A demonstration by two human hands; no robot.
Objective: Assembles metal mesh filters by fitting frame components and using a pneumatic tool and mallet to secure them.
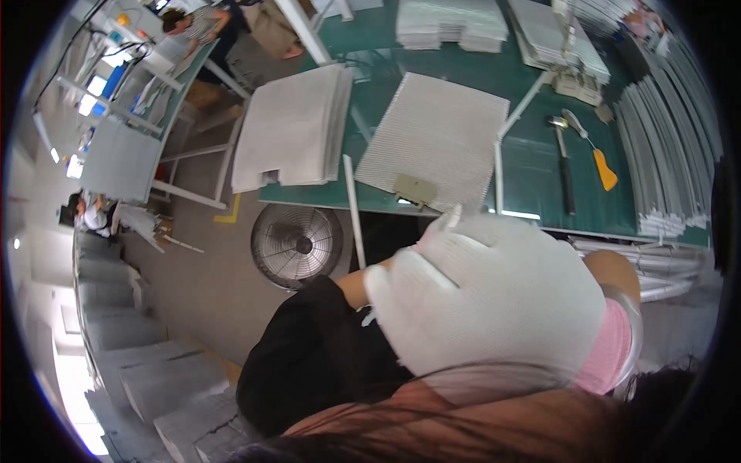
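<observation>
Close in front of me, my right hand fills the lower middle in a white knit glove with a pink cuff. Its fingers point left and look bent together; whatever they hold, if anything, is hidden. A bit of pink and a pale fingertip show at its far side, and I cannot tell which hand they belong to. My left hand cannot be made out. Just beyond the glove, a pale ribbed panel lies on the green table, with a small beige block at its near edge.
White sheets are stacked left of the panel, with more stacks behind. A hammer and an orange-handled tool lie at right, beside upright grey panels. A round floor fan stands below. Other people are at far left.
</observation>
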